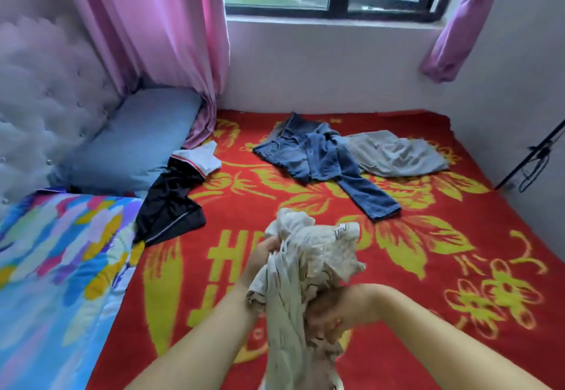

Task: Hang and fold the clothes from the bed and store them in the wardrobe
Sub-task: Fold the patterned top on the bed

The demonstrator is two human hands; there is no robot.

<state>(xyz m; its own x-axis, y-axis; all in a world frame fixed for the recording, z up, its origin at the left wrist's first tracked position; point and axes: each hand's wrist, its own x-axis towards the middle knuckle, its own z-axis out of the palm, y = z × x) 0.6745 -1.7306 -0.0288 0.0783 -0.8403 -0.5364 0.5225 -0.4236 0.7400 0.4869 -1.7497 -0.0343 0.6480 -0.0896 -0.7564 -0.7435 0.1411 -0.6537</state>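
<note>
A crumpled pale garment (308, 270) is being held up above the red and yellow blanket (443, 267) that is covering the bed. Its upper part is being gripped by the left hand (265, 252), and lower down the cloth is being clutched by the right hand (328, 310), whose fingers are blurred and seem to be curled into the folds. Blue jeans (324, 160), a grey garment (397, 154) and a black and white garment (177, 194) are lying spread on the blanket further back.
</note>
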